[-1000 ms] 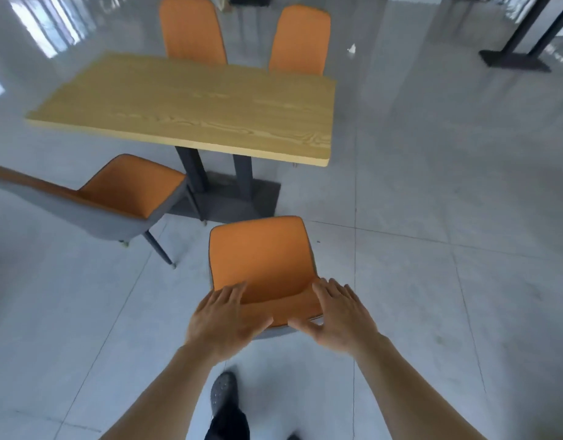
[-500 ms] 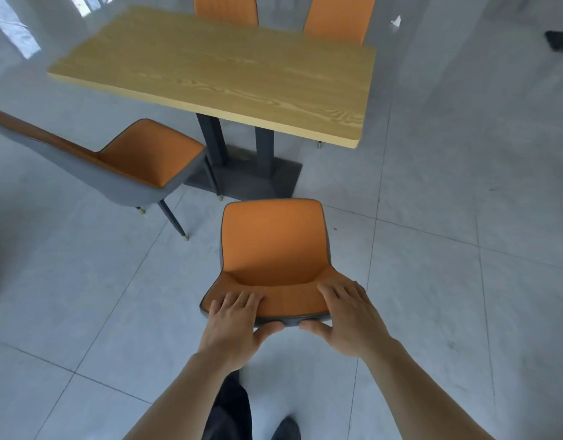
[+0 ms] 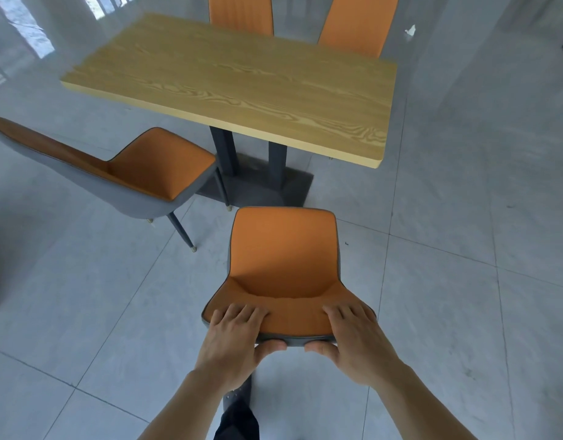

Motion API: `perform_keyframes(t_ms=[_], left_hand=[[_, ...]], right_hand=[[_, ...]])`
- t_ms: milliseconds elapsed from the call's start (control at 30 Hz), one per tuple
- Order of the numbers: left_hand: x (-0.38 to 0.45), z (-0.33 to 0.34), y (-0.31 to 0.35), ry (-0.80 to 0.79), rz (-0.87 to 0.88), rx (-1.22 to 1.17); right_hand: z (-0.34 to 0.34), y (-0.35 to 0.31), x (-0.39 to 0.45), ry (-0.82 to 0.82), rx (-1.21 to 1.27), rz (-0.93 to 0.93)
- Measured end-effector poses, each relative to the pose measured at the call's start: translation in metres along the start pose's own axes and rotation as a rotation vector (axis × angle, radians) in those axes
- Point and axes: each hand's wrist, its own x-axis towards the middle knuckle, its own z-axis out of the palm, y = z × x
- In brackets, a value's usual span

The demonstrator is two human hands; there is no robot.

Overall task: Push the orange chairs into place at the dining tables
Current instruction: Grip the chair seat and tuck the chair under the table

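Wood-grain table (image 3: 242,77) (matt), glossy tiled floor (image 3: 464,249)

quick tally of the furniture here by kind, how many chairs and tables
orange chairs: 4 (held chair, chair at left, two behind the table)
wooden tables: 1
total: 5

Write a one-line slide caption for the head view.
Left hand and right hand grip an orange chair's backrest, facing the wooden dining table.
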Motion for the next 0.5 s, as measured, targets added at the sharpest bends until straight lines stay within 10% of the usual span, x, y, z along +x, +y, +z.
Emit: perform_keyframes(t_ms=[500], left_hand=[[0.163, -0.068, -0.084, 0.011, -0.003, -0.016]], right_hand=[[-0.05, -0.006, 0.181, 0.018, 0.003, 0.042]])
